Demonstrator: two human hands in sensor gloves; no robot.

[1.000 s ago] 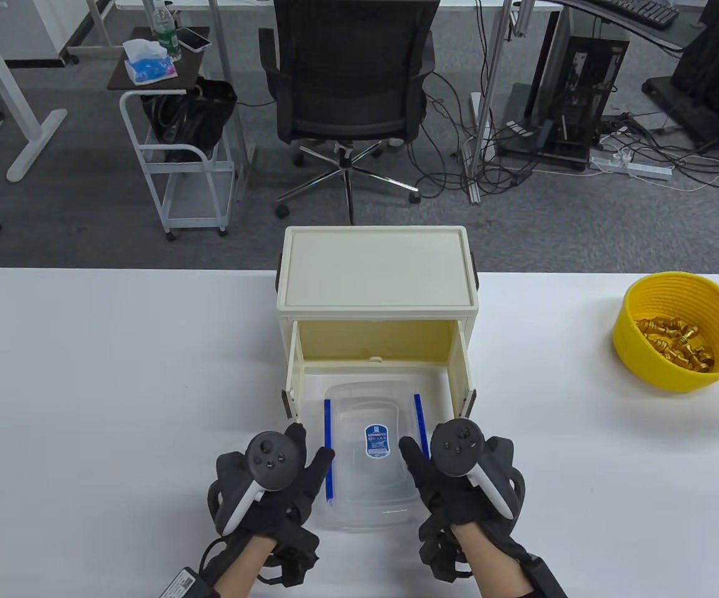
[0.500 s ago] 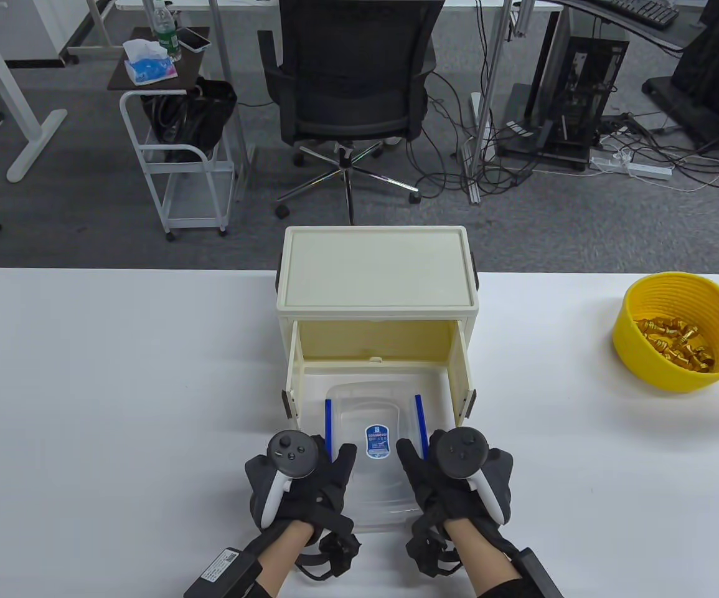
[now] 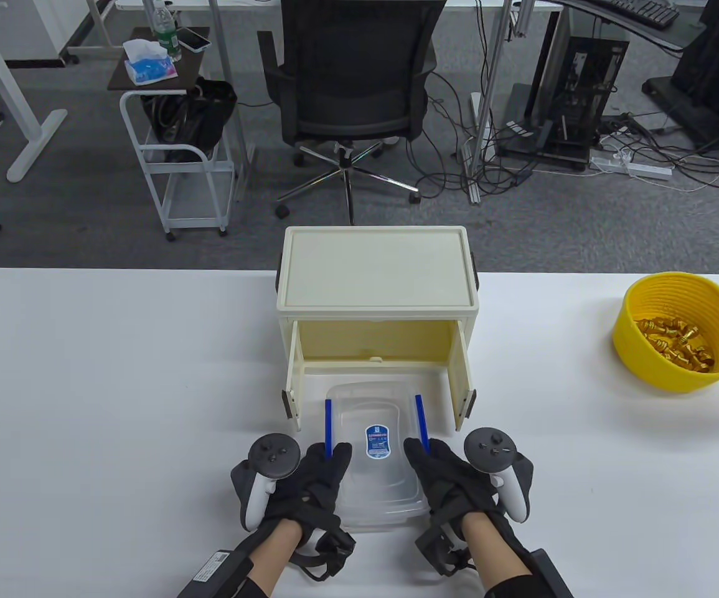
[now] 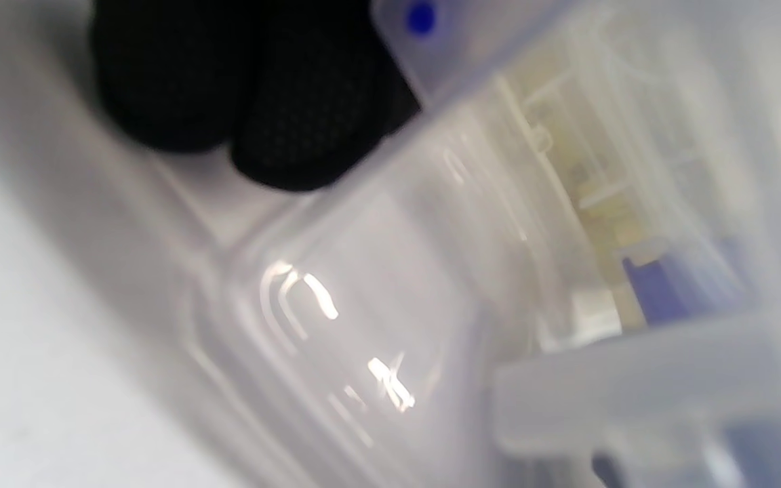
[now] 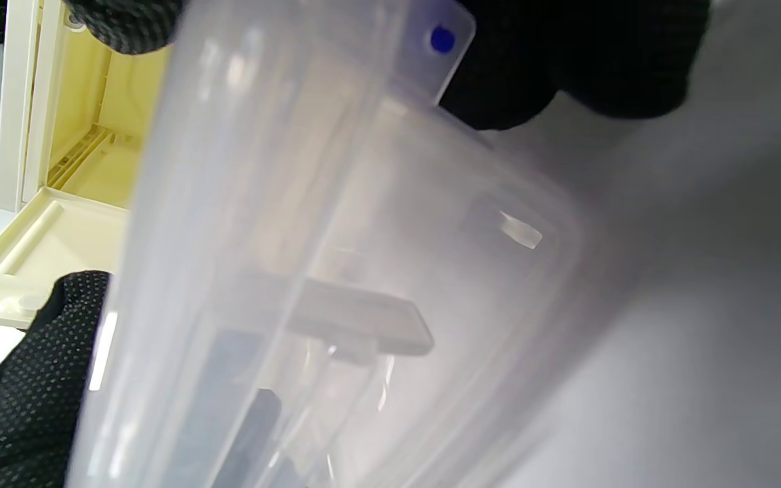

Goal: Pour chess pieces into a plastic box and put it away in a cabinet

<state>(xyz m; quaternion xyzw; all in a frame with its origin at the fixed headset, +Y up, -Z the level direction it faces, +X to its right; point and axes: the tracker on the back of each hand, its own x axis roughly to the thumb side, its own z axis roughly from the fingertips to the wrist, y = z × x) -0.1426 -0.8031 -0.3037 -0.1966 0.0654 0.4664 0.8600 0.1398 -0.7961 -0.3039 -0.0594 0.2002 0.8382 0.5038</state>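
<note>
A clear plastic box with a lid and blue clips lies on the table, its far end inside the mouth of the open cream cabinet. My left hand grips its left side and my right hand grips its right side. The left wrist view shows the box close up with my fingertips on its wall. The right wrist view shows the box, my fingertips and the cabinet. Gold chess pieces lie in a yellow bowl at the far right.
Both cabinet doors stand open, the left door and the right door flanking the box. An office chair and a small cart stand on the floor beyond the table.
Both hands have closed in on the box's sides. The left hand came in from the left, and the right hand's tracker swung outward to the right. The box has hardly moved.
</note>
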